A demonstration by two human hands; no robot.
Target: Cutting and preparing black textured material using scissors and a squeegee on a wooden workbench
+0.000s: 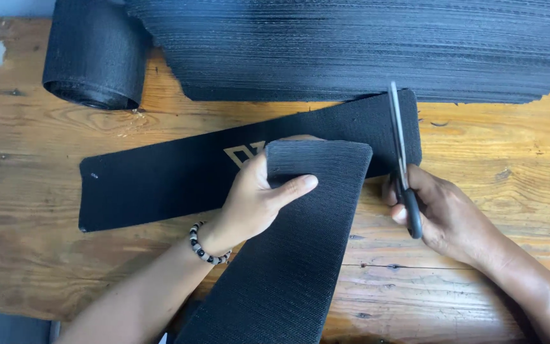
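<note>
Left hand (256, 200): thumb stretched flat across the top face of the folded end of a black ribbed fabric strip (288, 255), the other fingers tucked out of sight behind the fold; thumb and hidden fingers pinch the doubled edge between them. Beaded bracelet (206, 247), black and white, on the wrist just behind the hand.

Right hand (444, 216): fingers curled together around the dark handles of a pair of scissors (402, 165), gripping them firmly; whether the blades stand apart or together cannot be told, as they are seen edge-on. Blades point away from the fingers, up across the far end of the flat piece.

Black ribbed fabric strip: runs from the left thumb down toward the near edge of the view, between the two forearms; its folded end lies on top of the flat piece.

Flat black fabric piece (160, 181): long, lying slantwise under the left fingers, reaching away to the left of them and past the scissor blades on the right; a pale printed mark shows just beyond the left fingertips, partly hidden by the hand.

Stack of black fabric layers (364, 51): beyond both hands, across the far side, its edge ragged at the right.

Black fabric roll (93, 54): beyond and left of the left hand, beside the stack.

Wooden table (27, 191): worn planks beneath everything, bare wood showing on both sides of the hands
</note>
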